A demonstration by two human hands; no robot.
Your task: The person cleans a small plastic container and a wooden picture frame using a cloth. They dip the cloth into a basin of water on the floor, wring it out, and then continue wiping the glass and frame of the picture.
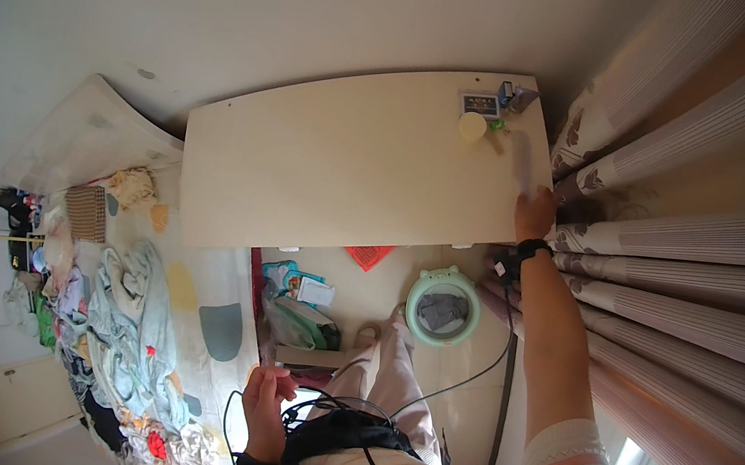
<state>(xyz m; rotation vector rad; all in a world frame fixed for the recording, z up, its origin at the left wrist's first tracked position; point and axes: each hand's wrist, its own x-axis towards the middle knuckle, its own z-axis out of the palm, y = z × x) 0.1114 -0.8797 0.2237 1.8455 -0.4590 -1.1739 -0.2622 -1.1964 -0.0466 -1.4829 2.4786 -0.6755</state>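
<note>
My right hand (535,214) reaches to the right end of a pale tabletop (353,170), near its edge by the curtain; whether it holds a thing is too unclear to tell. Beyond it on the top lie a yellow round lid or cup (472,126), a flat box bearing writing (481,105), a small blue box (506,94) and a green item (497,125). My left hand (268,392) is raised by my waist, fingers loosely bent, beside black cables (330,397). Each wrist wears a black band.
A green basin (413,306) with a dark grey cloth (442,312) stands on the floor near my feet. Plastic bags (302,324) lie left of my legs. A bed heaped with clothes (133,318) is at the left, long curtains (689,285) at the right. A cable hangs near my right arm.
</note>
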